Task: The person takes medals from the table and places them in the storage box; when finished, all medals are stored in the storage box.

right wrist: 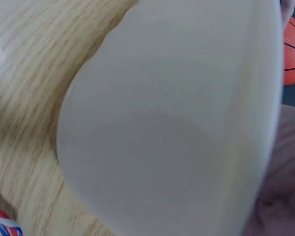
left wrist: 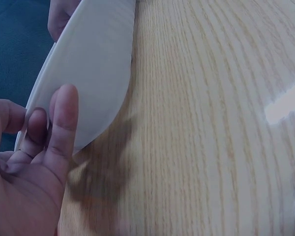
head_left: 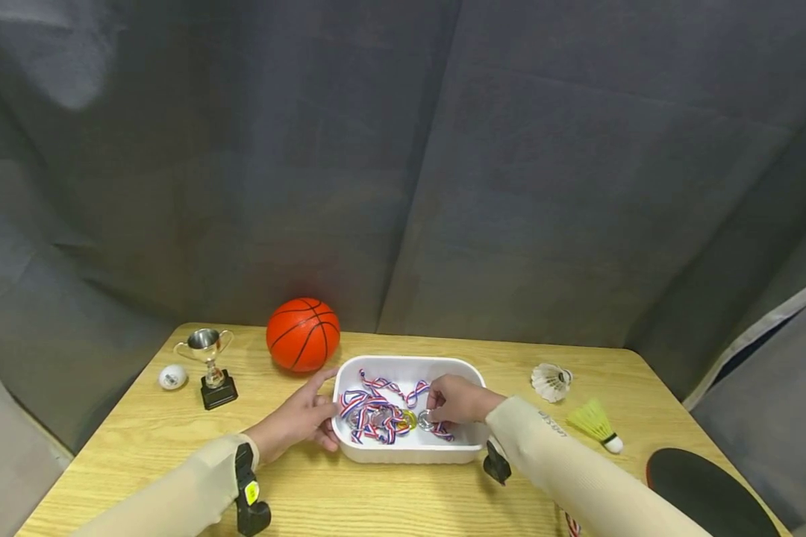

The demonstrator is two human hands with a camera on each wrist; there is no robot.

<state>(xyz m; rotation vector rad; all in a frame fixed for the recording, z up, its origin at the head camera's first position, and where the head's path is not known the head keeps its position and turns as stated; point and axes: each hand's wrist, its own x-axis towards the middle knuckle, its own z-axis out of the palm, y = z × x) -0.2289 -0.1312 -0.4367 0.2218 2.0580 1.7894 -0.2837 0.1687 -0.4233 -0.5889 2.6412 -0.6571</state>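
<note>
A white plastic tub (head_left: 413, 453) stands mid-table, holding several medals with red, white and blue ribbons (head_left: 376, 418). My left hand (head_left: 298, 414) grips the tub's left end by its rim; in the left wrist view, fingers (left wrist: 64, 118) lie along the outer wall. Reaching over the right end, my right hand (head_left: 460, 401) pinches a silver medal (head_left: 426, 421) inside the tub. A gold medal (head_left: 408, 420) lies just left of it. In the right wrist view the tub wall (right wrist: 152, 137) hides most of that hand.
An orange basketball (head_left: 303, 335), a trophy cup (head_left: 208, 365) and a white ball (head_left: 172, 377) stand at the left. On the right are a white shuttlecock (head_left: 551, 382), a yellow shuttlecock (head_left: 594, 425) and a dark paddle (head_left: 705, 492). A striped ribbon (head_left: 572, 525) lies near the front edge.
</note>
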